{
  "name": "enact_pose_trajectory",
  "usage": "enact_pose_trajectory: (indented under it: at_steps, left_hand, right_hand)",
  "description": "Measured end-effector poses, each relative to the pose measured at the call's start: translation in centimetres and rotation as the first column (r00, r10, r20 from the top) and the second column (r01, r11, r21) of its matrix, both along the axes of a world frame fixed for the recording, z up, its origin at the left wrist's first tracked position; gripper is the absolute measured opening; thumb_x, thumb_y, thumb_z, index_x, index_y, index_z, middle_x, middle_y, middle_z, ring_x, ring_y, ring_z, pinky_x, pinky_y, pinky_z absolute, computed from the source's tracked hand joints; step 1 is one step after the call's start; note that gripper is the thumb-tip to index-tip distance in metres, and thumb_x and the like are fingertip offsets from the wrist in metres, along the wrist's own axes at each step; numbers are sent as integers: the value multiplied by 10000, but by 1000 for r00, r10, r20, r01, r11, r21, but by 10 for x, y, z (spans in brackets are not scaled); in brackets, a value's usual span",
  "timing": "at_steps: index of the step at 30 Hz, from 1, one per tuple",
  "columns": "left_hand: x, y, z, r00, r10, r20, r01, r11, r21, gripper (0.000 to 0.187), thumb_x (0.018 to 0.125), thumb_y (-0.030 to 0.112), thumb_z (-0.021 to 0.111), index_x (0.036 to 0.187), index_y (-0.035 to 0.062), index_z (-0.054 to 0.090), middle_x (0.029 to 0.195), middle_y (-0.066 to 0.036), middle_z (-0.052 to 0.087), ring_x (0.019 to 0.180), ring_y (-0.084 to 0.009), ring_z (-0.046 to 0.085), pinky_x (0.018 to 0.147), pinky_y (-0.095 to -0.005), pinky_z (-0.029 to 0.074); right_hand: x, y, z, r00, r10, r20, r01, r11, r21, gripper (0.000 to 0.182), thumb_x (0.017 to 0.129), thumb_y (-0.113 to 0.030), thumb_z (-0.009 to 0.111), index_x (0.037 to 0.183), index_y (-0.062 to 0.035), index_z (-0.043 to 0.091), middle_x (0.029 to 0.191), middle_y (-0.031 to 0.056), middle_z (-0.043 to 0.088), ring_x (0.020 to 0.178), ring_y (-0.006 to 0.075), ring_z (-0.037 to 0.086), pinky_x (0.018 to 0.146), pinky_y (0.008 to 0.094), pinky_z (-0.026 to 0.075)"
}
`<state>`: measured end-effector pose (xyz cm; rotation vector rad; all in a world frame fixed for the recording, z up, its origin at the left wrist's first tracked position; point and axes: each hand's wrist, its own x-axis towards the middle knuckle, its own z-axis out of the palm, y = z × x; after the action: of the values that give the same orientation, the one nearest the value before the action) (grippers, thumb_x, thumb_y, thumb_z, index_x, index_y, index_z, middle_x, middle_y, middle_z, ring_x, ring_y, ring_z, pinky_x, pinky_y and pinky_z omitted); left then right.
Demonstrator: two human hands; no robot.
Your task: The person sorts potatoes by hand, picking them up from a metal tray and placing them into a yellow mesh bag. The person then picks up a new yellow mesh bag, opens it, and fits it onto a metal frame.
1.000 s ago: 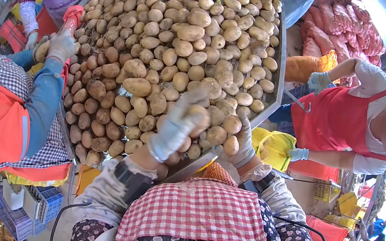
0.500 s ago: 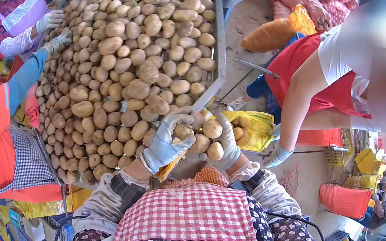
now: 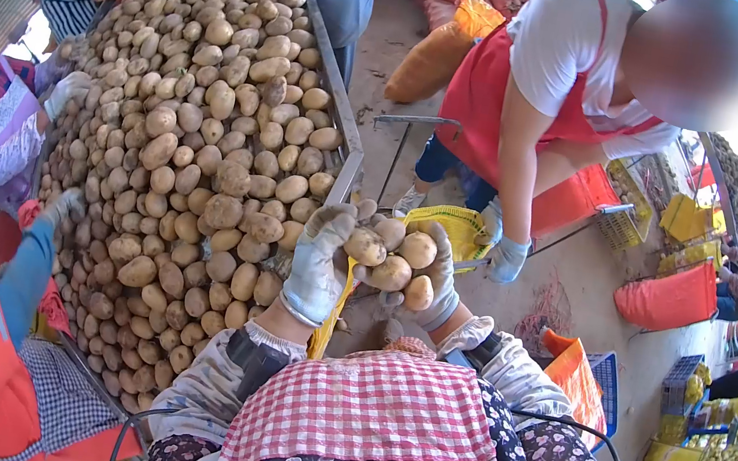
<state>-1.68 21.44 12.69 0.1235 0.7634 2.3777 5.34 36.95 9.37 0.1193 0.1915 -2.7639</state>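
Note:
Several potatoes [image 3: 391,274] are gathered between my two gloved hands, at the corner of a heaped potato table. My left hand [image 3: 318,266] curls against them from the left, its thumb and fingers upward. From the other side my right hand [image 3: 442,286] cups them, with some fingers hidden behind the potatoes. Just beyond my hands is a yellow mesh bag [image 3: 459,225], close to a co-worker's gloved hands [image 3: 503,247]. Yellow material [image 3: 330,326] shows below my left wrist.
The potato pile [image 3: 185,172] fills the left, bounded by a metal rim [image 3: 334,114]. Co-workers' hands reach onto its far left side. A person in a red apron [image 3: 506,98] bends over at the right. An orange sack [image 3: 435,58] and an orange-lined crate [image 3: 577,379] stand on the floor.
The view has turned, so the pile sits further left. My hands still hold potatoes together, now raised a little beside the table corner. The bending co-worker appears further left, nearer the yellow bag.

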Motion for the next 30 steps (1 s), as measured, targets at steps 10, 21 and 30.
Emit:
enact_pose_trajectory:
  at_steps: [10, 21, 30]
  left_hand:
    - [-10, -17, -38, 964, -220, -151, 112, 848, -518, 289, 959, 296, 512, 969, 31, 625, 882, -85, 673, 790, -192, 648, 796, -344, 516]
    - [35, 12, -87, 819, -537, -202, 242, 642, -727, 372, 948, 92, 461, 1317, 55, 494, 835, -105, 677, 735, -189, 651, 768, -316, 526]
    - [62, 66, -86, 844, -521, 127, 446, 551, -705, 490, 992, 381, 416, 1180, -56, 538, 1015, -172, 661, 902, -248, 646, 850, -367, 508]
  right_hand:
    - [66, 20, 8, 954, -286, -88, 274, 953, -128, 785, 810, -648, 497, 1388, -130, 384, 1280, 136, 529, 1070, 386, 584, 505, 344, 543]
    - [146, 170, -18, 717, -685, -126, 657, 726, -204, 749, 782, -642, 533, 1327, -137, 444, 1245, 121, 512, 1037, 335, 562, 557, 339, 576]
    - [143, 372, -38, 512, -855, -75, 857, 515, -25, 632, 793, -583, 573, 1190, -94, 514, 1233, 121, 496, 1124, 278, 490, 626, 310, 557]
